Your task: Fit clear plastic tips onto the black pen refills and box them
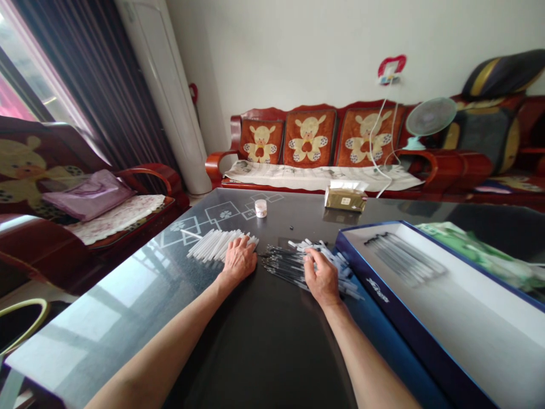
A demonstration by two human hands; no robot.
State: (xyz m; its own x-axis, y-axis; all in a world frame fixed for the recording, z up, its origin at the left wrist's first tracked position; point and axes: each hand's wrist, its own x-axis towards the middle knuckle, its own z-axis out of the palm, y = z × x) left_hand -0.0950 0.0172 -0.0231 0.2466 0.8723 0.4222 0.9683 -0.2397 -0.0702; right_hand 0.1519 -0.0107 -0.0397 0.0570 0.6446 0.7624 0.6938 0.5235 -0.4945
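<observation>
A pile of white pen barrels (213, 245) lies on the dark table. My left hand (239, 258) rests on the pile's right end, fingers a little apart and bent over the barrels. To its right lies a bunch of dark pen refills (283, 264), their metal tips pointing left. My right hand (322, 277) is over the right part of this bunch, its fingers curled and thumb close to the index finger; what they grip is hidden. Pale grey pen caps (340, 262) lie scattered behind and beside it. Inside a blue-edged box (477, 335), several clear pens (404, 258) lie in a row.
The glossy table (128, 318) carries a small white round container (261, 208), a tissue box (346, 197) and a tiny black piece (292, 228). Green-and-white plastic packaging (477, 250) lies behind the open box. Beyond stand a wooden sofa (310, 182) and a fan (430, 116).
</observation>
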